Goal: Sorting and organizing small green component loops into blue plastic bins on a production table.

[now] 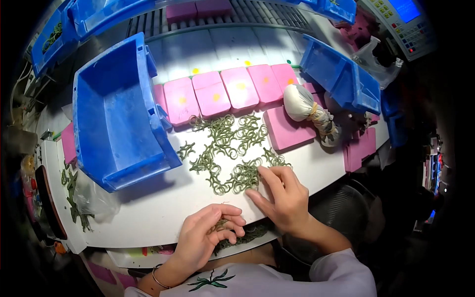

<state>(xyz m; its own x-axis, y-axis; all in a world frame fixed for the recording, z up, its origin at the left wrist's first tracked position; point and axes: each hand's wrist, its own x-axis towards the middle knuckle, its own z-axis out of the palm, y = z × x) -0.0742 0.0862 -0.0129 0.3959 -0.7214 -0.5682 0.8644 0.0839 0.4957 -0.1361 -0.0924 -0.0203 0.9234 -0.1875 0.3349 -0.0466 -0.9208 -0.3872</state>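
Small olive-green branched pieces with curved, ring-like ends (225,136) lie in a loose, tangled spread on the white tabletop. At the near edge of this pile is my right hand (284,198), its thumb and forefinger apart and the fingertips touching or just beside the pieces. Closer to me, my left hand (200,237) is held palm inward at the table's front edge. Its fingers curl around a few green pieces (216,226), partly hidden by the fingers. More green pieces (252,233) sit lower down, below the table edge.
An empty-looking blue bin (116,109) stands left of the pile. Pink blocks (213,94) line the back, some with yellow dots. A tied white cloth bundle (302,106) rests on a pink block (287,128). Another blue bin (341,74) and a control panel (403,29) are at right.
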